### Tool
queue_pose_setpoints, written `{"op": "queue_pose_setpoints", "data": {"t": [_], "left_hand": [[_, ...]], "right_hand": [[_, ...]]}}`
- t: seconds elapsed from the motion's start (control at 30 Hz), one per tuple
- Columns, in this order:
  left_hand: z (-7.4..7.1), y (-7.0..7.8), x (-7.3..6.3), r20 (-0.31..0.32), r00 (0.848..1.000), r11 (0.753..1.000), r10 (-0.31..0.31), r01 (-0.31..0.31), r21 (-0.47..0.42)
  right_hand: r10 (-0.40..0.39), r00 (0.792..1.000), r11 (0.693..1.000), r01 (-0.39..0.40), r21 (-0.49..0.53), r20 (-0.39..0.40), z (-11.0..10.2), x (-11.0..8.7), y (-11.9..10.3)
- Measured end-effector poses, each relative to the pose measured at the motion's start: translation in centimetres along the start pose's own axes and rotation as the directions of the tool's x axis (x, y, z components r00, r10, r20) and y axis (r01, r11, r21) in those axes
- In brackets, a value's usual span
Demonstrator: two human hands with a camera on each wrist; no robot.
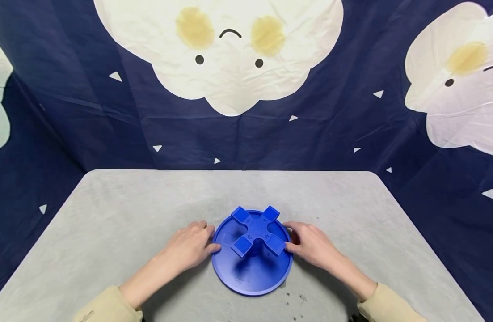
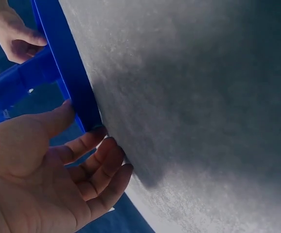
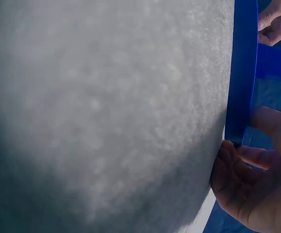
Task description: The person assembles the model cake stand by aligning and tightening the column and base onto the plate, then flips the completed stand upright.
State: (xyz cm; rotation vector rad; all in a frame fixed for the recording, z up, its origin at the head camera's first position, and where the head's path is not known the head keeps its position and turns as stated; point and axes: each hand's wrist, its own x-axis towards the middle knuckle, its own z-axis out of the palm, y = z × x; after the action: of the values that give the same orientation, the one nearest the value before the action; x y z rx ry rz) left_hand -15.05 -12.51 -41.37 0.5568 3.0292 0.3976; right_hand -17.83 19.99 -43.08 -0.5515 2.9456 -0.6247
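A blue plastic stand (image 1: 246,279) sits on the table, a round, rimmed disc with a short post that carries a four-armed cross top. The cross (image 1: 257,228) has a raised square tab at each arm's end and small markings. My left hand (image 1: 194,246) pinches the disc's left edge, thumb over the rim. On the opposite edge my right hand (image 1: 312,246) grips the rim the same way. In the left wrist view the thumb lies above the disc's edge (image 2: 70,63) and the fingertips reach its lower side. The right wrist view shows fingertips tucked low against the edge (image 3: 242,73).
The grey table (image 1: 129,197) has rounded far corners and a few dark specks near the stand's front right. Behind it and on both sides hangs a dark blue cloth (image 1: 109,120) printed with white clouds and triangles.
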Motion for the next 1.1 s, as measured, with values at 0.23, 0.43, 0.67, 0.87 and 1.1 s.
{"op": "queue_pose_setpoints", "data": {"t": [0.23,0.43,0.67,0.87,1.1], "left_hand": [[0.1,0.3,0.5,0.039,0.999,1.0,-0.023,0.023,0.014],[0.2,0.6,0.7,0.039,0.999,0.999,-0.03,0.029,0.024],[0.6,0.8,0.8,-0.017,0.999,0.999,-0.029,0.03,0.042],[0.9,0.6,1.4,-0.024,0.999,0.999,-0.041,0.042,0.017],[0.6,0.6,1.8,0.027,0.997,0.998,-0.069,0.069,-0.011]], "right_hand": [[0.022,0.999,1.0,-0.022,0.002,0.025,-0.1,0.0,-0.1],[0.009,1.0,1.0,-0.009,-0.011,0.018,0.1,0.1,0.0],[0.022,0.999,1.0,-0.022,-0.001,0.026,0.1,0.0,0.0],[0.002,1.0,1.0,-0.002,-0.01,0.016,0.0,0.0,0.0],[-0.011,1.0,1.0,0.011,-0.002,0.015,0.0,0.1,0.0]]}}
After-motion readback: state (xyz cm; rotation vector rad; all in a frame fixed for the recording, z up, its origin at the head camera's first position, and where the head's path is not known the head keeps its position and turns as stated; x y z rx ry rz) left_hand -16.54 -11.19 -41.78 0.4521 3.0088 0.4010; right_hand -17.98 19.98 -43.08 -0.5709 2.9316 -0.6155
